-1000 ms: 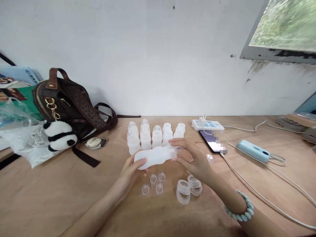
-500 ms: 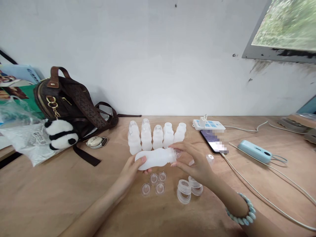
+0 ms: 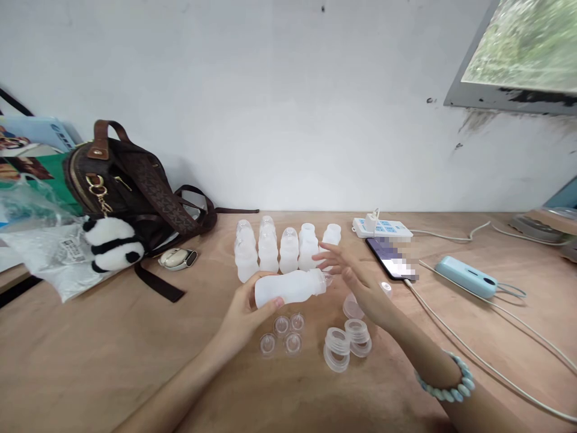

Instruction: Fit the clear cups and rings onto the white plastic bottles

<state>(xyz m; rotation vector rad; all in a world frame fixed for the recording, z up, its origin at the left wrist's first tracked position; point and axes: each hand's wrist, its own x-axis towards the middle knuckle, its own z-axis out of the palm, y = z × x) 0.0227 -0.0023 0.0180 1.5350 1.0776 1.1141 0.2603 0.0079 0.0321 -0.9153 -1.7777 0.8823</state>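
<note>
Bottle point(image 3: 291, 287) sideways in left hand point(image 3: 246, 310) grip, right hand point(image 3: 356, 279) beside neck.

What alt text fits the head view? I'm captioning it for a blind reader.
A left hand holds a white bottle sideways above a wooden table, with the right hand open at its neck. Behind stand five more bottles; in front lie clear teats and stacked rings.

White wall point(image 3: 270, 90); wooden table point(image 3: 90, 361) — window point(image 3: 527, 48) upper right, daylight.
</note>
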